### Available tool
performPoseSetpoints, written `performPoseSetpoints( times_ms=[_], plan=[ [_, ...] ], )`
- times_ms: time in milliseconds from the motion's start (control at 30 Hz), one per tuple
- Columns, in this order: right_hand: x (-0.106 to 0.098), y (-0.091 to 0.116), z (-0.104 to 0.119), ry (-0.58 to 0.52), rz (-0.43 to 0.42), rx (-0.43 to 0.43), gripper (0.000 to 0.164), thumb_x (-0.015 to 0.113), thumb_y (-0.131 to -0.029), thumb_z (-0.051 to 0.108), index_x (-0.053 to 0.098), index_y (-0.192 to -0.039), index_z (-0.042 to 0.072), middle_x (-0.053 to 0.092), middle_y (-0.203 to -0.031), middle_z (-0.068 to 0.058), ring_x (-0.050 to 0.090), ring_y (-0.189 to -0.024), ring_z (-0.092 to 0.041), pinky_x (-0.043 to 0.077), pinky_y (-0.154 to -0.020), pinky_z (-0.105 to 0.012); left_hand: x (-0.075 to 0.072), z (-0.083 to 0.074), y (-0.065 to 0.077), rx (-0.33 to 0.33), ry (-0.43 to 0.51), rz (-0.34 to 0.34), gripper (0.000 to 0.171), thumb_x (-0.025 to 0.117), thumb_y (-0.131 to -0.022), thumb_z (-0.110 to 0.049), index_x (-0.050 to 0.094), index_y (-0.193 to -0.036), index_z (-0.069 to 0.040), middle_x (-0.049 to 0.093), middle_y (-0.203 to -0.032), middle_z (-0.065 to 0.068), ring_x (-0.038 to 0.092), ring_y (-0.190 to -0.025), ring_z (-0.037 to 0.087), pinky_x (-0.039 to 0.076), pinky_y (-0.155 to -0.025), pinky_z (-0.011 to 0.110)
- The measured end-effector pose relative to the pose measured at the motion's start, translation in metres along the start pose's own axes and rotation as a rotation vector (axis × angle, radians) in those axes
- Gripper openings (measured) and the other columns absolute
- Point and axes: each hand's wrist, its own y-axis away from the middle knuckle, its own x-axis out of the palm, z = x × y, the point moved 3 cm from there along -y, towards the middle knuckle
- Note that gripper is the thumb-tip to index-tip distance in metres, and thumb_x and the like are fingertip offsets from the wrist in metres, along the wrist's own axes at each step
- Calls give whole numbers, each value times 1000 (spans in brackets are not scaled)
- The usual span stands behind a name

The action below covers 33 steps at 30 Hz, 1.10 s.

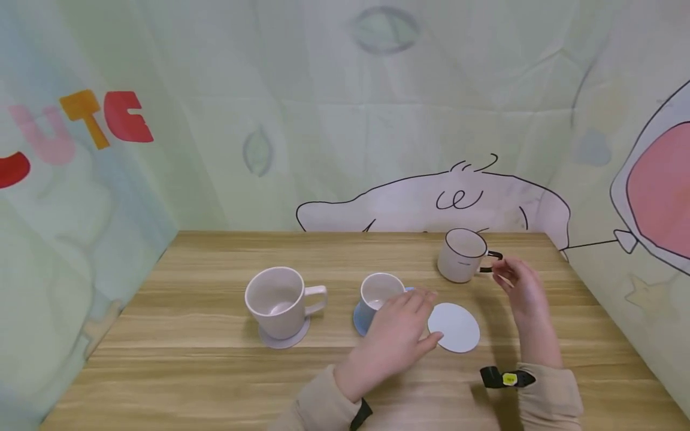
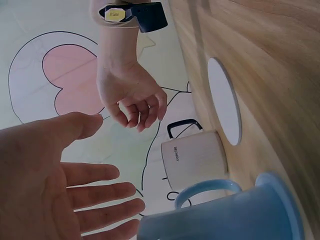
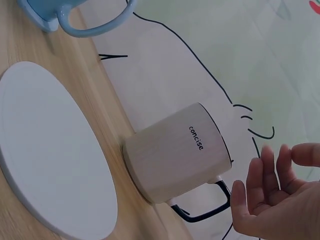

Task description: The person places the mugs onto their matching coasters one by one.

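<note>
My left hand point(image 1: 393, 335), its fingers extended and thumb apart, hovers beside a blue mug point(image 2: 220, 215) and hides its handle in the head view. That mug stands on a blue coaster point(image 1: 360, 322). At the back right is a white mug point(image 1: 458, 260) with a dark rim and a black handle, marked "concise" in the right wrist view. My right hand point(image 1: 523, 290) is held close to this handle with loosely bent fingers; the right wrist view shows a small gap and nothing in the hand. In front of the white mug lies a bare white round coaster point(image 1: 455, 328).
A larger pale mug point(image 1: 277, 305) stands at left on a greyish coaster point(image 1: 283, 342), handle pointing right. All of this is on a wood-grain table point(image 1: 205, 377). A printed curtain point(image 1: 226, 90) hangs behind the table's far edge and along its sides.
</note>
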Motion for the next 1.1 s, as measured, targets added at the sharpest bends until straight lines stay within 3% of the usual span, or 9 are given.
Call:
performPoseSetpoints(
  times_ms=[300, 533, 667, 900, 1100],
  plan=[
    [-2, 1, 0, -21, -16, 16, 28, 47, -101, 22, 67, -81, 19, 69, -81, 9, 61, -83, -6, 48, -84, -21, 10, -10, -8, 30, -28, -19, 55, 61, -90, -47, 57, -131, -10, 63, -127, 0, 59, -119, 15, 44, -105, 30],
    [-3, 0, 0, -23, -30, 21, 26, 47, -101, 22, 66, -83, 18, 68, -82, 9, 61, -84, -6, 48, -84, -21, 19, -17, -13, 28, -22, -5, 57, 62, -89, -50, 58, -130, -11, 64, -124, -1, 60, -114, 14, 49, -96, 26],
    [-3, 0, -1, -37, -31, 24, 27, 46, -101, 21, 65, -83, 18, 69, -81, 8, 62, -83, -6, 48, -84, -21, 24, -18, -15, -4, 7, 69, 59, 61, -89, -50, 56, -132, -11, 62, -126, 0, 60, -115, 15, 51, -92, 24],
    [-2, 0, 0, -59, -18, 27, 27, 46, -101, 19, 66, -82, 16, 69, -80, 7, 62, -81, -7, 49, -84, -22, 37, -17, -23, -95, 82, 237, 64, 59, -90, -52, 48, -140, -12, 57, -135, 1, 55, -124, 15, 51, -95, 27],
    [-3, 1, 1, -56, -28, 38, 29, 46, -102, 20, 66, -81, 18, 69, -80, 7, 62, -82, -7, 49, -83, -21, 42, -15, -27, -192, 165, 308, 69, 60, -90, -50, 42, -144, -12, 56, -138, 2, 55, -125, 15, 52, -94, 29]
  ],
)
